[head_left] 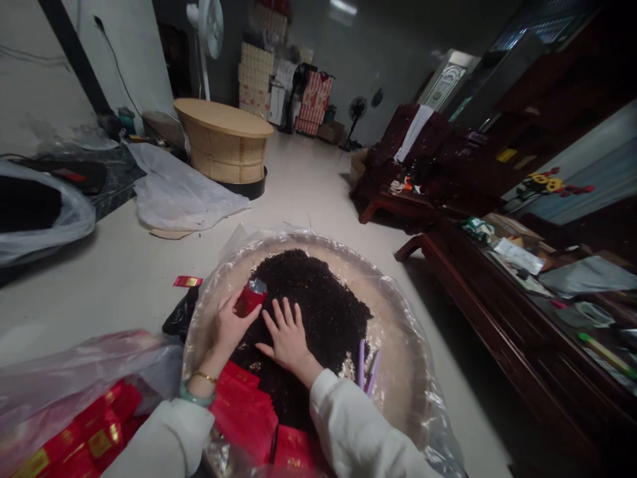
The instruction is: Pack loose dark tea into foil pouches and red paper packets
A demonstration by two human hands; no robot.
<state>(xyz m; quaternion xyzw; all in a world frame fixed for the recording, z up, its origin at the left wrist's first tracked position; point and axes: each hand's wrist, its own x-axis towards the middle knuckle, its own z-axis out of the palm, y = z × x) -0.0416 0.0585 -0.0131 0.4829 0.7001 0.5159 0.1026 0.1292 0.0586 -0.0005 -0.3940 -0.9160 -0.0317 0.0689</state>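
My left hand (229, 324) grips a small red foil packet (250, 299), its silvery mouth gaping upward. Close beside it, my right hand (287, 335) is spread flat on a heap of dark loose leaves (318, 285), which looks like tea. The heap sits in a wide round tray (405, 372) lined with clear plastic. Several flat red packets (243, 411) lie along the tray's near edge, below my wrists. Two purple sticks (361, 362) rest at the right side of the heap; what they belong to I cannot make out.
At lower left, a clear plastic bag (99, 362) holds more red packets. One red packet (188, 281) lies on the floor. A plastic-lined container (74, 222) of dark material stands at left. Beyond are a woven round basket (226, 149) and, at right, a cluttered wooden table (478, 312).
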